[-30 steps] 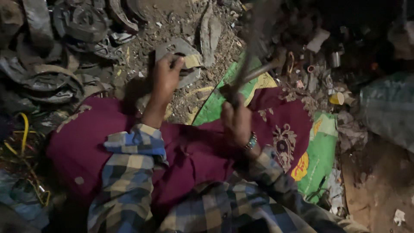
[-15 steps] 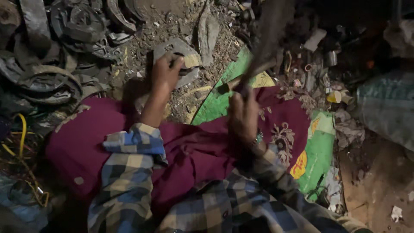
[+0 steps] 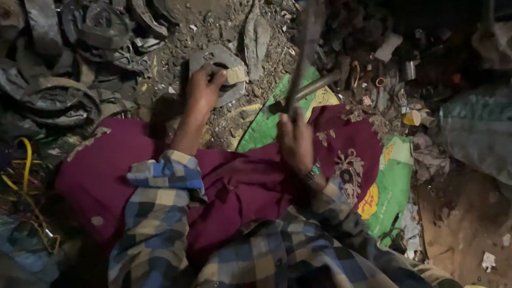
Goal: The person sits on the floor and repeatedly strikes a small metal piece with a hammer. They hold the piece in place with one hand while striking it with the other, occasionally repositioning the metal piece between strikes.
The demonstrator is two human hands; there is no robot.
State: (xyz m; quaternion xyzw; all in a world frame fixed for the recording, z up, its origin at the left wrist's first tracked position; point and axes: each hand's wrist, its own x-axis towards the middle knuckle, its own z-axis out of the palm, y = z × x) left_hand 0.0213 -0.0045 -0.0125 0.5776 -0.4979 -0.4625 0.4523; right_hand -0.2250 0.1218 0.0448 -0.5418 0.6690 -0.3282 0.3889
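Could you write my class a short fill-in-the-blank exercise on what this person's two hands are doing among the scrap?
1. The left hand grips a flat grey scrap metal piece lying on the ____.
2. The right hand holds a ____ by its handle, raised above the ground.
3. A ____-coloured cloth covers the person's lap.
4. The shirt sleeves have a ____ pattern.

Missing words: ground; hammer; maroon; checked
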